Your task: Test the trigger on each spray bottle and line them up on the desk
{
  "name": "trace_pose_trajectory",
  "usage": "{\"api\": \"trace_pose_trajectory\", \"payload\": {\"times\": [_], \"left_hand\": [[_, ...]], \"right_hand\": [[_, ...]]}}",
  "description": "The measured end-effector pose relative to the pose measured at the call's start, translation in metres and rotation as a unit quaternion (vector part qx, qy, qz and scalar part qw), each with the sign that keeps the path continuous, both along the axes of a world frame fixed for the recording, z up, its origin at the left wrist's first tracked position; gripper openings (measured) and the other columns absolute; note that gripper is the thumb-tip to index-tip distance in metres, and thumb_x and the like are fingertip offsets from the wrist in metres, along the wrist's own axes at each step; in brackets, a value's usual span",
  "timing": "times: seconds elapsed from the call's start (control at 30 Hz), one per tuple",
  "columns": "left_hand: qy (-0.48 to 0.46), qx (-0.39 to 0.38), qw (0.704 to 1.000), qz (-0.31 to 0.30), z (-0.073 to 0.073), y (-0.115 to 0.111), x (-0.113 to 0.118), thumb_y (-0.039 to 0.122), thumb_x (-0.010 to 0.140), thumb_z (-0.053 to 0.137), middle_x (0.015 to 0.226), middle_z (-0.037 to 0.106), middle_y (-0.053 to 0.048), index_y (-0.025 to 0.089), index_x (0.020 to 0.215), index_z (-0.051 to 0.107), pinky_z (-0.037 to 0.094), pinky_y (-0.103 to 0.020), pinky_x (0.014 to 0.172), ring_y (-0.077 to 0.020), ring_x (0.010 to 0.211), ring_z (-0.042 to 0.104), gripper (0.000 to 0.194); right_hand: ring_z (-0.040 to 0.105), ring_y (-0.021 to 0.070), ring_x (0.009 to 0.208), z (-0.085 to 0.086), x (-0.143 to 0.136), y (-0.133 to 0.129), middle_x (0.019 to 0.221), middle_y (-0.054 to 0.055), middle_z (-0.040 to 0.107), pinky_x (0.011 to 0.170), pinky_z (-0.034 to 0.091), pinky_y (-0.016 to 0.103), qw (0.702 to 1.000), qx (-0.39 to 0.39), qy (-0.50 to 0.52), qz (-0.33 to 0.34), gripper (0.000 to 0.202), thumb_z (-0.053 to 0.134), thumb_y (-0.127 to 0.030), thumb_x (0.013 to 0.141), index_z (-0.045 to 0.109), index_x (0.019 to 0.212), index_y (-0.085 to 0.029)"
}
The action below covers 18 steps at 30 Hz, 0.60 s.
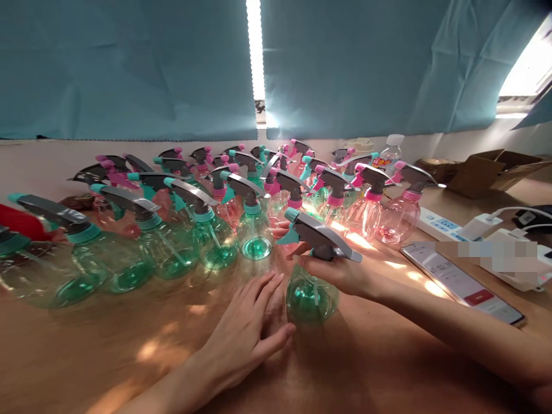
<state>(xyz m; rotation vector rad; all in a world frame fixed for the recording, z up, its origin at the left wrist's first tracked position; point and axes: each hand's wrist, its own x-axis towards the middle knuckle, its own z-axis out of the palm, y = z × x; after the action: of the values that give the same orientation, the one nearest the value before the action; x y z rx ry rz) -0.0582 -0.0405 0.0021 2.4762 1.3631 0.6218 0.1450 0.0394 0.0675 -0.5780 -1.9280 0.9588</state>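
Note:
In front of me a clear green spray bottle (pixel 307 302) with a grey and teal trigger head stands upright on the brown table (pixel 172 351). My right hand (pixel 334 273) is closed around its neck, just under the head; some of the fingers are hidden behind it. To the left of this bottle, my left hand (pixel 248 322) rests low over the table with fingers stretched out, holding nothing. Its thumb tip lies close to the bottle's base. Just beyond, another green spray bottle (pixel 254 233) stands in a row of similar ones.
Several pink spray bottles (pixel 364 215) crowd behind the green ones. On the right lie a phone (pixel 463 282) with a lit screen and a white power strip (pixel 444 224) with plugs and cables. Farther back are a clear plastic bottle (pixel 391 150) and an open cardboard box (pixel 487 175).

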Motion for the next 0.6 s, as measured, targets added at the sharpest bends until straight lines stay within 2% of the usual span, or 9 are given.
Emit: {"api": "trace_pose_trajectory", "payload": {"times": [0.07, 0.13, 0.27, 0.37, 0.43, 0.53, 0.6], "left_hand": [[-0.037, -0.015, 0.999, 0.006, 0.005, -0.006, 0.0, 0.045, 0.095, 0.055, 0.147, 0.041, -0.014, 0.022, 0.148, 0.026, 0.039, -0.05, 0.108, -0.0312, 0.132, 0.042, 0.064], [-0.067, -0.019, 0.997, 0.022, 0.01, -0.015, -0.003, 0.045, 0.094, 0.057, 0.143, 0.045, -0.014, 0.022, 0.145, 0.029, 0.041, -0.049, 0.106, -0.0316, 0.129, 0.045, 0.064], [-0.106, -0.018, 0.992, 0.073, 0.016, -0.034, -0.024, 0.042, 0.093, 0.059, 0.14, 0.049, -0.013, 0.025, 0.144, 0.03, 0.043, -0.053, 0.103, -0.0334, 0.126, 0.049, 0.061], [-0.121, -0.016, 0.983, 0.136, 0.017, -0.053, -0.05, 0.045, 0.089, 0.062, 0.139, 0.051, -0.012, 0.031, 0.146, 0.026, 0.043, -0.059, 0.101, -0.0376, 0.127, 0.048, 0.069], [-0.146, -0.023, 0.973, 0.175, 0.019, -0.068, -0.067, 0.05, 0.086, 0.064, 0.139, 0.052, -0.011, 0.033, 0.148, 0.025, 0.042, -0.06, 0.101, -0.0392, 0.128, 0.047, 0.075], [-0.169, -0.013, 0.952, 0.257, 0.021, -0.092, -0.087, 0.054, 0.083, 0.064, 0.13, 0.06, -0.009, 0.033, 0.147, 0.03, 0.046, -0.06, 0.097, -0.0405, 0.122, 0.054, 0.075], [-0.175, 0.026, 0.929, 0.325, 0.02, -0.106, -0.097, 0.055, 0.082, 0.063, 0.123, 0.064, -0.008, 0.032, 0.145, 0.035, 0.051, -0.058, 0.091, -0.041, 0.115, 0.058, 0.072]], "right_hand": [[0.058, 0.0152, 0.069, -0.004, -0.01, -0.001, 0.094, 0.003, 0.066, 0.073, 0.051, 0.034, 1.0, -0.005, 0.006, 0.008, 0.031, 0.051, -0.01, 0.071, 0.064, 0.096, -0.023], [0.058, 0.0154, 0.068, -0.007, -0.024, -0.005, 0.089, 0.001, 0.064, 0.072, 0.052, 0.034, 1.0, -0.012, 0.01, 0.009, 0.037, 0.053, -0.011, 0.073, 0.061, 0.106, -0.026], [0.057, 0.0157, 0.071, -0.011, -0.066, -0.019, 0.082, -0.001, 0.058, 0.072, 0.051, 0.033, 0.999, -0.026, 0.017, 0.017, 0.036, 0.055, -0.013, 0.078, 0.058, 0.11, -0.027], [0.054, 0.0137, 0.066, -0.009, -0.107, -0.036, 0.076, -0.003, 0.054, 0.065, 0.05, 0.03, 0.999, -0.022, 0.041, 0.022, 0.026, 0.057, -0.016, 0.079, 0.059, 0.103, -0.025], [0.053, 0.0121, 0.061, -0.008, -0.136, -0.05, 0.074, -0.003, 0.056, 0.059, 0.048, 0.028, 0.997, -0.034, 0.051, 0.044, 0.029, 0.059, -0.018, 0.079, 0.058, 0.107, -0.023], [0.06, 0.0143, 0.071, -0.005, -0.179, -0.071, 0.09, 0.002, 0.064, 0.066, 0.051, 0.03, 0.993, -0.046, 0.051, 0.099, 0.034, 0.063, -0.022, 0.077, 0.058, 0.111, -0.021], [0.061, 0.0156, 0.074, 0.0, -0.203, -0.082, 0.09, 0.003, 0.065, 0.067, 0.052, 0.031, 0.99, -0.041, 0.039, 0.132, 0.036, 0.064, -0.025, 0.076, 0.058, 0.111, -0.02]]}}
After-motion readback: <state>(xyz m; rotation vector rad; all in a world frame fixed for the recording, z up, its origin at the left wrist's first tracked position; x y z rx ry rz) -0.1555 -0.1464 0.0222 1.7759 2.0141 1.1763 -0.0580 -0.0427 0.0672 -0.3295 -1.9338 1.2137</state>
